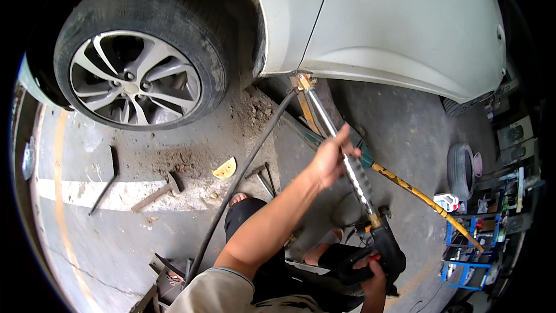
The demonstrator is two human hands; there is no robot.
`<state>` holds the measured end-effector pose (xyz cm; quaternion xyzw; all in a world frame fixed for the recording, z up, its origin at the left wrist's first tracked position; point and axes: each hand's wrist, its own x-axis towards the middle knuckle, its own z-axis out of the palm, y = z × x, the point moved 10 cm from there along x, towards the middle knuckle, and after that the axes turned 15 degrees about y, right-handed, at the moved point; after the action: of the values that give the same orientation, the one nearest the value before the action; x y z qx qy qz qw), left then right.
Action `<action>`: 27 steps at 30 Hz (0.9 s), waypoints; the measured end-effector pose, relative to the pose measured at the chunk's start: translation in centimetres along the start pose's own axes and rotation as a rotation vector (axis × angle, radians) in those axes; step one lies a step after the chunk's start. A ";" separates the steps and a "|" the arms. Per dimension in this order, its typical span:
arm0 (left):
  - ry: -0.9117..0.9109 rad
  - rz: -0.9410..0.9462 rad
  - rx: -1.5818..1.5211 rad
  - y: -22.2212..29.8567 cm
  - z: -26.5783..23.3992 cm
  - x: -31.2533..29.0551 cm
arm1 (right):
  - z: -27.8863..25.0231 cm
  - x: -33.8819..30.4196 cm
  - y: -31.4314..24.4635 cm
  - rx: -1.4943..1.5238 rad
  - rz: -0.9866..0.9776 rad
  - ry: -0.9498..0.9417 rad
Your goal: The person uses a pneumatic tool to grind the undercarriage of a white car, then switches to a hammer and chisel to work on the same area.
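1. A long silver tool (333,113) slants across the middle of the view, its brass-coloured upper end just below the car's sill and its black grip (387,249) at the lower right.
2. The left hand (329,159) is on the shaft partway along; its fingers curl loosely behind the metal, fingertips showing on the far side, with one digit pointing up along it.
3. The right hand (374,277) is wrapped around the black grip beside a red part; how tightly its fingers close I cannot tell, as the grip hides some of them.
4. A dark hose (248,165) reaches the tool's upper end and bends down to the lower left.
5. Just beside the shaft is a green jack (302,132), with a yellow handle (428,200) running to the right.
6. Above stands a pale car (399,29), its wheel (130,88) at the upper left.
7. On the floor below the wheel lie a hammer (149,198), a flat-ended bar (105,188) and a yellow half-round piece (225,168), near scattered dirt (179,161).
8. Far right, a loose tyre (458,171) stands near a white jug (445,201) and a blue rack (463,262).
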<state>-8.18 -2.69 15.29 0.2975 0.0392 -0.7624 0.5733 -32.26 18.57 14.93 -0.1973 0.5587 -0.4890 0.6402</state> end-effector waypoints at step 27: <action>0.086 0.763 1.087 -11.1 2.9 -9.6 | -8.7 14.4 19.6 -0.454 0.006 0.388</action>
<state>-17.74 8.11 19.32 0.5675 -0.4361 -0.4049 0.5691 -33.65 17.66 -10.87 -0.2364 0.7663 -0.3784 0.4622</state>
